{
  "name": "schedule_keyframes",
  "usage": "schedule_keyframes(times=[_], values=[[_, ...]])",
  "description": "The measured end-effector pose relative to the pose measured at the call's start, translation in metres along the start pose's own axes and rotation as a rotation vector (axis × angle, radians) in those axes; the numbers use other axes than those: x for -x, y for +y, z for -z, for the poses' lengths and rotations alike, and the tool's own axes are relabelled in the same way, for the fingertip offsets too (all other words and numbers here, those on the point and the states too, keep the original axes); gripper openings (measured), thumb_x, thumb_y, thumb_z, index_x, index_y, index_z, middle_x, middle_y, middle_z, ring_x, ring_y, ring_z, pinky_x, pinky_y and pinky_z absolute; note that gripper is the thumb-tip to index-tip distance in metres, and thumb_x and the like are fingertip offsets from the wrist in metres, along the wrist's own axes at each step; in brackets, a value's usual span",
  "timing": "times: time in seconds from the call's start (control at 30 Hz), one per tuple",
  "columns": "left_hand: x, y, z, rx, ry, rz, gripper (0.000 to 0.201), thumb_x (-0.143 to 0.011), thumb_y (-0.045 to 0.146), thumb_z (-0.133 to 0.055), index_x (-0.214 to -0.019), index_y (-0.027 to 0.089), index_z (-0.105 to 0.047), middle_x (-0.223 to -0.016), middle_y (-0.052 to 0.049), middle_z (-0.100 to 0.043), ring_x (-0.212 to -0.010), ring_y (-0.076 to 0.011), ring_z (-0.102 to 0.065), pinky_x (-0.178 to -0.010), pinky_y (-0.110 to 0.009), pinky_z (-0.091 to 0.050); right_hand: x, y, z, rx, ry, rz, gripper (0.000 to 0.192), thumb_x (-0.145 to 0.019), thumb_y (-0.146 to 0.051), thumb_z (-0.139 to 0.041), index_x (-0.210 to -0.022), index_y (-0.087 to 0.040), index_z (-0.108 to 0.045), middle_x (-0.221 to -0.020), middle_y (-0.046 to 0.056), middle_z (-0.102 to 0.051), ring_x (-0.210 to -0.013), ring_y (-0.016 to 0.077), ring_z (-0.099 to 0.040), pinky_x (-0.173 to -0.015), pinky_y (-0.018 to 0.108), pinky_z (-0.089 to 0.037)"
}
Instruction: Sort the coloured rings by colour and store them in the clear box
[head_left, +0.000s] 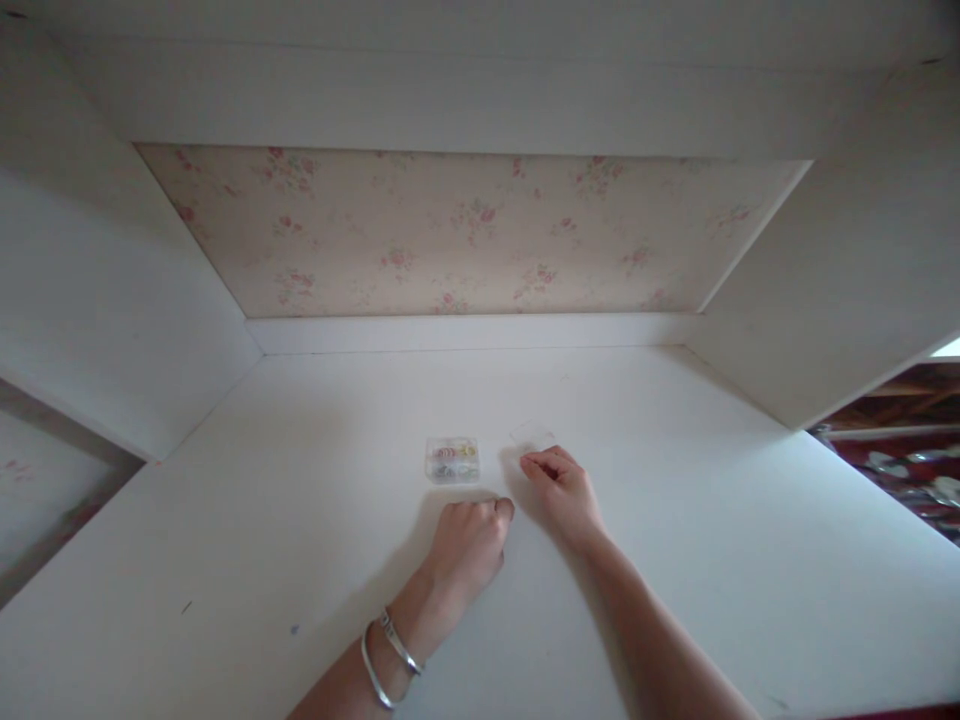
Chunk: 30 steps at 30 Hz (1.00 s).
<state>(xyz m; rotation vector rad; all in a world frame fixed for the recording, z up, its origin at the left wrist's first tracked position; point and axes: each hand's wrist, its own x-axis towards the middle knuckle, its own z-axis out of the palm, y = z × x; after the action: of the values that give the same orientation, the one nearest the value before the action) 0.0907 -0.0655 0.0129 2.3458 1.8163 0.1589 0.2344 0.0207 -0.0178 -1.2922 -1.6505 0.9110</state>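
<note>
On the white desk (675,520), near its middle, the right hand (562,492) rests with its fingers (534,464) curled in and pinched together at the near edge of a clear lid (532,434). The lid is thin and nearly see-through, so I cannot tell whether the fingertips grip its edge or only touch it. The left hand (469,540) lies just beside the right one, closer to the person, closed into a loose fist with the knuckles up; nothing shows inside it. Two silver bangles (386,655) sit on that wrist.

Just beyond the left fist and to the left of the lid stands a small clear box (452,459), apart from both hands, its compartments holding small coloured bits in pink, yellow and grey. What they are is too small to tell.

Behind the desk a white ledge runs under a panel of floral wallpaper (465,235), with white side walls slanting out on both sides.
</note>
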Motion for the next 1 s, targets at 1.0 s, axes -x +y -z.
schedule_keyframes(times=[1.0], values=[[-0.003, -0.045, 0.003, -0.014, 0.391, 0.248, 0.022, -0.092, 0.023, -0.04, -0.106, 0.027, -0.057, -0.09, 0.0, -0.071, -0.072, -0.0182, -0.067, -0.057, -0.025, -0.044, 0.003, -0.001, -0.001, 0.048, 0.026, 0.044, 0.027, -0.081, -0.043, -0.054, -0.079, -0.022, -0.07, -0.077, 0.002, -0.059, -0.062, 0.0125, -0.052, -0.059, 0.025, -0.04]])
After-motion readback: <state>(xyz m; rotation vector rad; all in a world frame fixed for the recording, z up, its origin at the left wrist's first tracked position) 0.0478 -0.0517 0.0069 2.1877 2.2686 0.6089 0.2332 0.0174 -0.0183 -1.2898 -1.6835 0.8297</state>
